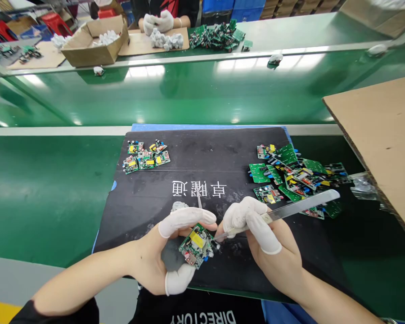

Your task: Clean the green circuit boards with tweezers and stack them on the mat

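My left hand, with white finger cots on thumb and finger, grips a small green circuit board by its edges. The board's component side faces up and shows a yellow-taped block. In my right hand, also in white finger cots, are long metal tweezers, pinched near the narrow end. Their tip is at the board's right edge; whether it touches a part there, I cannot tell. Beyond my left fingers lie a greyish-white lump and a thin pointed piece, both partly hidden.
On the black mat are several boards at the far left and a heap of boards at the right. A cardboard sheet juts in from the right. Across the green belt a person in white gloves sits.
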Action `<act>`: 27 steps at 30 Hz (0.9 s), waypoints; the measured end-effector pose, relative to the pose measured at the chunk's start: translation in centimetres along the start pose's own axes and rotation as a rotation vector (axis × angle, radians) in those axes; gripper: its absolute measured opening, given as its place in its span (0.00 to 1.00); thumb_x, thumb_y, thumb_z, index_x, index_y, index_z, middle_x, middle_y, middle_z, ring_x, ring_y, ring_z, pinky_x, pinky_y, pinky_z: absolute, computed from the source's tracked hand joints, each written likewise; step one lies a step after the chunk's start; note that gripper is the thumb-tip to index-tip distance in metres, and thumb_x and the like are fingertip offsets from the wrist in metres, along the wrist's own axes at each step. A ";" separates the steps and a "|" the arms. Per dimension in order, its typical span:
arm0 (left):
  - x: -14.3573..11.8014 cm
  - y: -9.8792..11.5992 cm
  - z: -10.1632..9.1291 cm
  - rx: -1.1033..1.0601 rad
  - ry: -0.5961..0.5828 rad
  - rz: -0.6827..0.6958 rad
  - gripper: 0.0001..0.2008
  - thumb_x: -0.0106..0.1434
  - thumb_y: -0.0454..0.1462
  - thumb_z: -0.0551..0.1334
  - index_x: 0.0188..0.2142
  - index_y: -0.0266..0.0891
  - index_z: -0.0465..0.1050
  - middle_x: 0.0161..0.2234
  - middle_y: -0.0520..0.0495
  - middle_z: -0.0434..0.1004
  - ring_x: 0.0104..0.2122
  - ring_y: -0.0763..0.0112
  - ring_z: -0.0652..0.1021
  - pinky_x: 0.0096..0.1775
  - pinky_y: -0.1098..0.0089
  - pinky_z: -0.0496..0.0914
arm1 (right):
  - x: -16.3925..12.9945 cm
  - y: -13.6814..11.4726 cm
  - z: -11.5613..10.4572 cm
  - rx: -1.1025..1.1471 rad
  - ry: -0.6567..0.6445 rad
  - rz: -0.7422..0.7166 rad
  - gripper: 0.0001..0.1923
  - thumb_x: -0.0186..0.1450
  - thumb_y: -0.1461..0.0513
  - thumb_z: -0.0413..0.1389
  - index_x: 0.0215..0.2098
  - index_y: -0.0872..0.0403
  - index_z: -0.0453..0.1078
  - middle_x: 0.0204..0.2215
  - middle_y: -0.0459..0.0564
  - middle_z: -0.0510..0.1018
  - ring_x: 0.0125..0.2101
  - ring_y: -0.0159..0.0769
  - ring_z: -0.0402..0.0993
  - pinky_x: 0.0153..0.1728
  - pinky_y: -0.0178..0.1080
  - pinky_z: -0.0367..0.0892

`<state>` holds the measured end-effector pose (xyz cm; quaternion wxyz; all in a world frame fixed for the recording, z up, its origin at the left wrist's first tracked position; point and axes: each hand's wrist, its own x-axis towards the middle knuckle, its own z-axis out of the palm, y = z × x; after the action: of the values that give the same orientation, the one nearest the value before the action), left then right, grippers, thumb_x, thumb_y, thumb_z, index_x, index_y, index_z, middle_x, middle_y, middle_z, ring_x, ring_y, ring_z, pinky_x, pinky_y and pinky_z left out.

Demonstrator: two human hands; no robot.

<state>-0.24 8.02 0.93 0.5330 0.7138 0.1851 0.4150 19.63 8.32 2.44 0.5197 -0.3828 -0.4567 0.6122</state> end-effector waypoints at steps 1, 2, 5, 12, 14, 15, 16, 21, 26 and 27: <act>0.1 0.0 0.0 -0.023 -0.002 0.002 0.38 0.59 0.26 0.59 0.65 0.47 0.47 0.52 0.35 0.69 0.52 0.53 0.76 0.51 0.50 0.76 | 0.0 0.0 0.0 0.027 0.002 0.002 0.16 0.68 0.54 0.55 0.26 0.53 0.71 0.23 0.47 0.71 0.25 0.37 0.73 0.28 0.39 0.71; 0.1 0.0 0.1 -0.048 -0.001 0.004 0.37 0.61 0.28 0.58 0.65 0.48 0.46 0.52 0.36 0.69 0.52 0.53 0.76 0.51 0.50 0.76 | -0.1 0.1 0.0 0.050 0.004 0.003 0.16 0.68 0.54 0.55 0.26 0.53 0.71 0.23 0.46 0.71 0.25 0.36 0.73 0.27 0.38 0.71; 0.1 0.0 0.2 -0.128 -0.012 0.002 0.35 0.64 0.30 0.56 0.66 0.47 0.43 0.54 0.35 0.66 0.54 0.53 0.75 0.52 0.49 0.75 | -0.2 0.2 -0.1 0.070 -0.018 0.041 0.16 0.67 0.53 0.56 0.25 0.53 0.71 0.23 0.46 0.71 0.25 0.35 0.73 0.26 0.37 0.71; -0.3 0.1 0.2 -0.154 -0.026 -0.019 0.34 0.64 0.30 0.56 0.66 0.45 0.44 0.54 0.31 0.67 0.52 0.49 0.76 0.50 0.47 0.75 | 0.1 0.1 -0.3 0.026 -0.063 0.129 0.18 0.66 0.51 0.56 0.23 0.53 0.70 0.22 0.46 0.71 0.25 0.35 0.71 0.28 0.38 0.69; -0.3 0.1 0.1 -0.141 -0.046 -0.040 0.35 0.64 0.30 0.58 0.65 0.47 0.44 0.51 0.33 0.69 0.51 0.50 0.77 0.49 0.48 0.76 | 0.2 0.2 -0.4 0.034 -0.083 0.166 0.19 0.65 0.50 0.56 0.23 0.53 0.69 0.22 0.47 0.71 0.25 0.36 0.71 0.28 0.39 0.68; -0.3 0.1 0.0 -0.133 -0.052 -0.042 0.35 0.63 0.30 0.59 0.65 0.47 0.45 0.50 0.33 0.70 0.50 0.50 0.77 0.48 0.48 0.76 | 0.2 0.3 -0.4 0.047 -0.086 0.180 0.19 0.65 0.50 0.57 0.23 0.53 0.69 0.22 0.46 0.72 0.24 0.36 0.71 0.27 0.38 0.68; -0.3 0.1 -0.1 -0.124 -0.054 -0.043 0.35 0.63 0.30 0.59 0.65 0.48 0.45 0.50 0.34 0.70 0.49 0.51 0.77 0.48 0.49 0.76 | 0.3 0.4 -0.4 0.062 -0.084 0.192 0.19 0.64 0.49 0.57 0.23 0.53 0.70 0.21 0.46 0.72 0.24 0.36 0.71 0.27 0.38 0.67; -0.5 0.1 -0.5 -0.111 -0.084 -0.037 0.38 0.61 0.27 0.61 0.65 0.48 0.47 0.54 0.32 0.66 0.52 0.51 0.75 0.47 0.51 0.77 | 0.4 0.6 -0.4 0.112 -0.064 0.239 0.19 0.63 0.50 0.60 0.22 0.54 0.71 0.20 0.45 0.72 0.23 0.33 0.70 0.26 0.36 0.67; -0.7 0.1 -0.7 -0.174 -0.114 -0.068 0.40 0.61 0.26 0.62 0.66 0.49 0.44 0.56 0.32 0.65 0.53 0.50 0.75 0.47 0.51 0.78 | 0.5 0.6 -0.3 0.275 -0.063 0.390 0.18 0.61 0.51 0.62 0.21 0.55 0.71 0.20 0.45 0.73 0.20 0.31 0.72 0.23 0.33 0.69; -0.7 0.1 -0.7 -0.184 -0.122 -0.088 0.40 0.61 0.27 0.62 0.66 0.50 0.43 0.55 0.33 0.66 0.52 0.50 0.76 0.47 0.51 0.78 | 0.5 0.6 -0.2 0.305 -0.055 0.420 0.18 0.60 0.51 0.63 0.21 0.55 0.71 0.20 0.44 0.74 0.20 0.30 0.72 0.23 0.32 0.70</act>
<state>-1.21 7.92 0.80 0.6243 0.6768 0.1446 0.3623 19.60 8.83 1.82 0.4203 -0.3697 -0.2834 0.7787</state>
